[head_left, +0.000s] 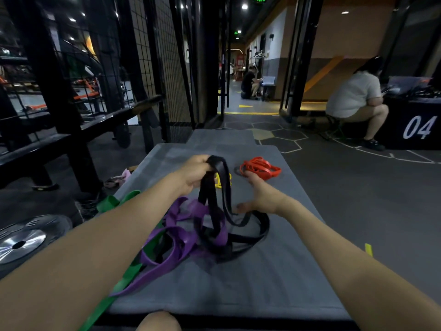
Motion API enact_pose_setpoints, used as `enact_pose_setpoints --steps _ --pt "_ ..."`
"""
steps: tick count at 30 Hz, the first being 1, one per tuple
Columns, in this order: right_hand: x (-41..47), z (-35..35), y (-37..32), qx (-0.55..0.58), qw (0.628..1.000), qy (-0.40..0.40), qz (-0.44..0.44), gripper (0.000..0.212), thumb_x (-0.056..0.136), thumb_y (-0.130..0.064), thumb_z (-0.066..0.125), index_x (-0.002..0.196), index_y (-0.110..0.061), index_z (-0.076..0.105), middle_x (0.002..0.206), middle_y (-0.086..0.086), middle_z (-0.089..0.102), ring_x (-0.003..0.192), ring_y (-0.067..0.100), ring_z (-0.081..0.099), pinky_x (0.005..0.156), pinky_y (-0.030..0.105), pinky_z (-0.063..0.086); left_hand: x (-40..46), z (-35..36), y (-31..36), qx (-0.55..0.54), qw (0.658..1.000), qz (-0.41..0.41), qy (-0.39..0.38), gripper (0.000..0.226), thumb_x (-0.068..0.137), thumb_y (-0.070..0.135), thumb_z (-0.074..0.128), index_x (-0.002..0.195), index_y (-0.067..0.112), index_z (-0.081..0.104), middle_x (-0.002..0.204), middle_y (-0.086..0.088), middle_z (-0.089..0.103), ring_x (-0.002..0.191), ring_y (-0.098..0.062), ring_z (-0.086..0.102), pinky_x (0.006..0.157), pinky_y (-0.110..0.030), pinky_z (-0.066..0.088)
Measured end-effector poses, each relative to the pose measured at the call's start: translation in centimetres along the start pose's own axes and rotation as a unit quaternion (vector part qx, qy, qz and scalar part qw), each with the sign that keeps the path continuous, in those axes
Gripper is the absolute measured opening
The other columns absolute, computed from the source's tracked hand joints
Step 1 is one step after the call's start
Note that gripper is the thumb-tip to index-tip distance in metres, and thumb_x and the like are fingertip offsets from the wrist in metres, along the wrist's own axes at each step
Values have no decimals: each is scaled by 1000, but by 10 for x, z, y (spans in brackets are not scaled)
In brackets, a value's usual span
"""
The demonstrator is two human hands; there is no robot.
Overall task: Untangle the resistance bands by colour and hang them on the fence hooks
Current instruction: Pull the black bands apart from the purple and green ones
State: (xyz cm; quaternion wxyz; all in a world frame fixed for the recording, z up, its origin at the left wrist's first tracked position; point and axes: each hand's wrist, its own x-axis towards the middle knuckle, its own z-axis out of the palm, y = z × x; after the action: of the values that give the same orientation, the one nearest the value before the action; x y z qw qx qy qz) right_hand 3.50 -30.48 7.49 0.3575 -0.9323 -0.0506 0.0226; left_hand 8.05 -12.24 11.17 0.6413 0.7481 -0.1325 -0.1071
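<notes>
On the grey mat (pixel 238 283) lies a tangle of bands. My left hand (pixel 194 174) grips a black band (pixel 218 185) and holds its loops up above the pile. The black band's lower part coils on the mat, threaded through a purple band (pixel 176 237). My right hand (pixel 259 195) hovers beside the black loops with fingers spread and holds nothing. A green band (pixel 119 286) runs under my left forearm to the mat's left edge. Red bands (pixel 260 167) sit bunched at the far right of the mat. A yellow band (pixel 218 183) shows partly behind the black one.
A black wire-mesh fence (pixel 152 68) stands at the left behind a dark bench (pixel 71 130). A steel weight plate (pixel 26 237) lies on the floor at left. A person (pixel 355 99) crouches at the right by a black box marked 04 (pixel 417 127).
</notes>
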Motion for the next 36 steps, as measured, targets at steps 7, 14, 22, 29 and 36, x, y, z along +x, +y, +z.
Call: enact_pose_setpoints --steps 7,14,22,29,36 --pt "16 -21 -46 203 968 94 -114 28 83 2 63 109 -4 54 92 7 64 81 14 59 80 28 52 7 -5 52 -12 996 78 -33 18 90 3 54 79 17 57 54 10 58 53 -6 51 59 -21 45" --pt "14 -78 -68 306 923 200 -121 20 97 -7 41 80 -14 47 64 1 42 48 8 45 54 27 43 5 3 41 30 996 66 -57 21 81 -4 63 79 17 59 57 12 62 59 -4 57 59 -19 46" --pt "2 -119 -75 457 839 282 -89 28 99 -10 36 72 -13 44 60 2 38 50 14 33 49 27 29 3 51 -13 162 979 55 -106 24 78 1 70 85 17 55 79 1 64 72 -4 59 66 -14 47" --pt "-7 -150 -65 509 781 353 -81 18 100 -17 38 84 -15 47 70 4 48 60 16 45 60 33 43 19 36 -38 174 981 48 -64 24 93 3 48 72 11 56 67 0 71 64 -10 63 83 -35 51" --pt "-13 -147 -89 589 715 360 -106 20 101 -14 37 82 -10 43 51 0 53 37 10 53 47 21 48 -3 45 -15 127 979 73 -138 38 70 -3 74 93 21 54 89 5 59 86 -13 56 84 -24 43"
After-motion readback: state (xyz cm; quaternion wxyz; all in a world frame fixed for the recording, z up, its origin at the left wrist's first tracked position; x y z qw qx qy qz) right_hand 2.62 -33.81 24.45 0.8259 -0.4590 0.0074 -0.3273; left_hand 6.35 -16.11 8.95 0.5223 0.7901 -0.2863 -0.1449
